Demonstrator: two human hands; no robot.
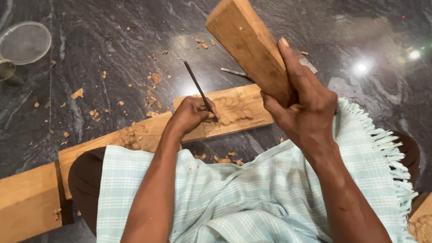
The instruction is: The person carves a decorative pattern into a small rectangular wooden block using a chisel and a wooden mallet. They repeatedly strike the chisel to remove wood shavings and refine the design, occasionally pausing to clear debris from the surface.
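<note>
Left hand [190, 114] grips the thin dark metal chisel [200, 88], shaft leaning toward 11 o'clock; right hand [306, 105] clasps the pale wooden block mallet [247, 43] — raised at 1 o'clock of the chisel, above the long carved wooden plank [231, 112].

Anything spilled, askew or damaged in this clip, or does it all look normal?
Only wood chips lie scattered over the dark stone floor around the carved plank. The left hand holds a chisel to it; the right hand grips a wooden block. Nothing looks damaged.

Dark polished stone floor [103, 9] with pale veins fills the frame; glossy light reflections [361, 67] glint upper right.
</note>
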